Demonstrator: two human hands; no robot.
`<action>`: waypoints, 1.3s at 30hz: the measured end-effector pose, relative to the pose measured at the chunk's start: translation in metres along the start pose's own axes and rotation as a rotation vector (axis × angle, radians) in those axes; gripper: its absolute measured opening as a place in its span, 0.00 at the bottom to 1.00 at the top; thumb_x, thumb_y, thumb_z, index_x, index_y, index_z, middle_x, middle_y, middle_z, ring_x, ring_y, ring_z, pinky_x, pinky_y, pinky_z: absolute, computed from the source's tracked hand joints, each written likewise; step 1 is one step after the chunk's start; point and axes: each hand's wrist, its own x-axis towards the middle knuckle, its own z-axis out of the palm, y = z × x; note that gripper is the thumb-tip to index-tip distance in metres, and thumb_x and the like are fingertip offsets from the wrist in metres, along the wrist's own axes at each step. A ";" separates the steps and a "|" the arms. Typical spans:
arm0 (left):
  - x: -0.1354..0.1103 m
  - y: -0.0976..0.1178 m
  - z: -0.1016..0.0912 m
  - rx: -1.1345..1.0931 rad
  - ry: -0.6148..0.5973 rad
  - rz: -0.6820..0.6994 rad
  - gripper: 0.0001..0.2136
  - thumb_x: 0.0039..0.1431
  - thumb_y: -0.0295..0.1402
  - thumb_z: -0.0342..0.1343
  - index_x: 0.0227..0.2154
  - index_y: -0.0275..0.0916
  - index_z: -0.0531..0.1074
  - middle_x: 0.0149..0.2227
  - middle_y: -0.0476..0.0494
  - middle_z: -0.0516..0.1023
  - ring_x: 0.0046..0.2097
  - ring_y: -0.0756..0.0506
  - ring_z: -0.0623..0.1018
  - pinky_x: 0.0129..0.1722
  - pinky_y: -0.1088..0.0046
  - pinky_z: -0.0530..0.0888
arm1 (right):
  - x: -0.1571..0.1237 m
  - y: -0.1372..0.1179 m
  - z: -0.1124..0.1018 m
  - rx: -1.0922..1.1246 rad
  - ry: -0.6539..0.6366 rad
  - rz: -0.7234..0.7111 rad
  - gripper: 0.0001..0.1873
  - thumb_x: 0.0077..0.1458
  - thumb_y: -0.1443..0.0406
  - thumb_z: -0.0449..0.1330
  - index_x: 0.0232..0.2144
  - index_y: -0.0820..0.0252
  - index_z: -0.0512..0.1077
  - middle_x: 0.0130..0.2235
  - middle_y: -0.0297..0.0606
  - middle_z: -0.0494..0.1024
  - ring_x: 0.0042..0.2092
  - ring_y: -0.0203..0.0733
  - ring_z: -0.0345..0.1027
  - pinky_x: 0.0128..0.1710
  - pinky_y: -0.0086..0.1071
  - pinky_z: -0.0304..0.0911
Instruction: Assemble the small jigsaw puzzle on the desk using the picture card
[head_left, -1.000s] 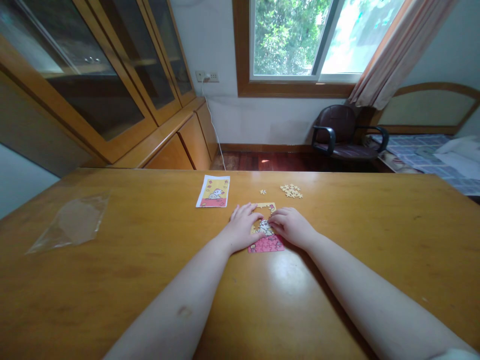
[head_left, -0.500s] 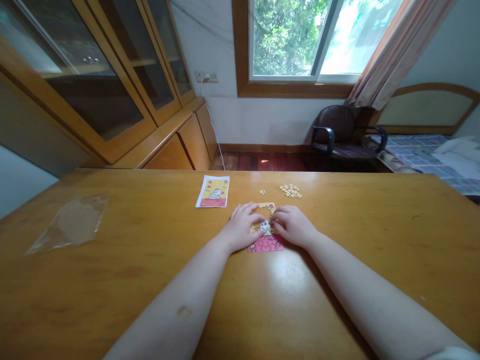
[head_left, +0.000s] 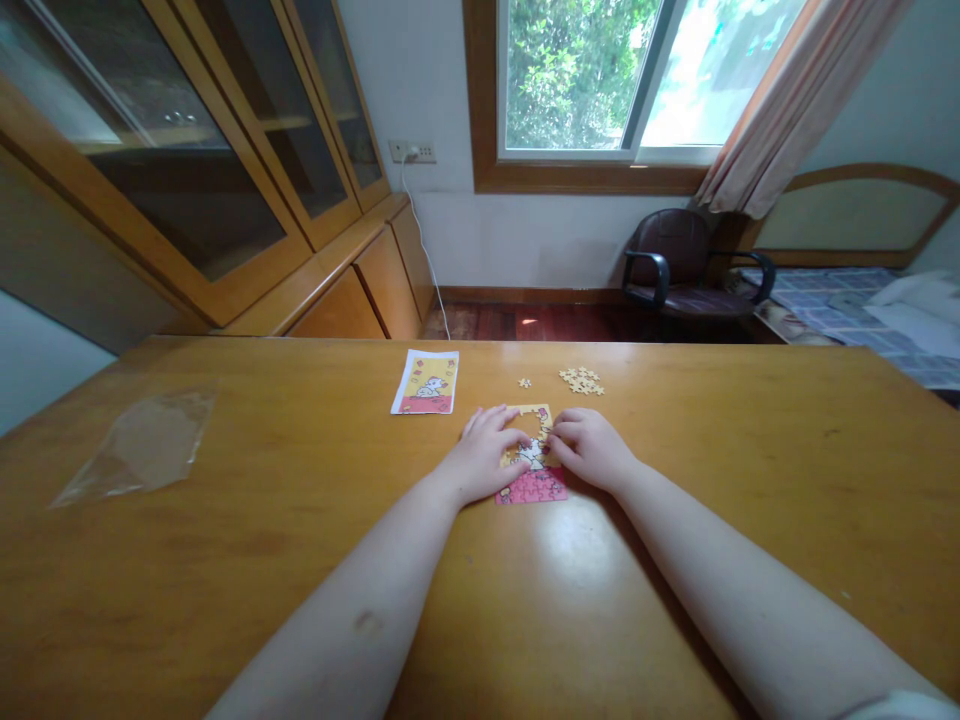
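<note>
A partly assembled jigsaw puzzle lies on the table, pink along its near end, with a white animal figure in the middle and a yellow border around a gap toward the far end. My left hand rests over its left side, fingers spread and lying on the pieces. At the right edge, my right hand has its thumb and fingertips drawn together against the puzzle. Whatever is between those fingertips is too small to make out. Part of the puzzle's left side is hidden under my left hand.
Beyond the puzzle lie a small cluster of loose pieces and a larger pile of pieces, backs up. A printed picture card is at the far left of the puzzle. A clear plastic bag lies on the wooden table.
My right hand has shifted slightly to the right, uncovering a little more of the puzzle's right edge. My left hand has stayed in place.
</note>
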 end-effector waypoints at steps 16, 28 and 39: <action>0.001 -0.002 0.001 -0.026 0.052 0.016 0.15 0.54 0.40 0.58 0.44 0.46 0.75 0.61 0.42 0.64 0.63 0.37 0.60 0.64 0.48 0.51 | 0.002 0.004 0.005 0.207 0.045 0.156 0.11 0.57 0.64 0.54 0.30 0.60 0.76 0.32 0.38 0.74 0.35 0.38 0.67 0.39 0.31 0.60; 0.006 -0.010 -0.002 -0.078 0.276 -0.053 0.10 0.55 0.33 0.56 0.40 0.42 0.75 0.53 0.41 0.72 0.56 0.40 0.68 0.58 0.57 0.65 | 0.063 0.039 0.018 0.141 0.086 0.590 0.11 0.54 0.61 0.58 0.37 0.60 0.75 0.38 0.40 0.78 0.37 0.39 0.69 0.39 0.31 0.61; 0.007 -0.015 0.001 -0.112 0.329 -0.073 0.10 0.55 0.34 0.56 0.41 0.42 0.75 0.53 0.42 0.71 0.56 0.41 0.69 0.58 0.58 0.66 | 0.111 0.027 0.013 0.028 -0.196 0.699 0.07 0.48 0.62 0.65 0.31 0.58 0.78 0.34 0.40 0.80 0.35 0.41 0.72 0.33 0.28 0.61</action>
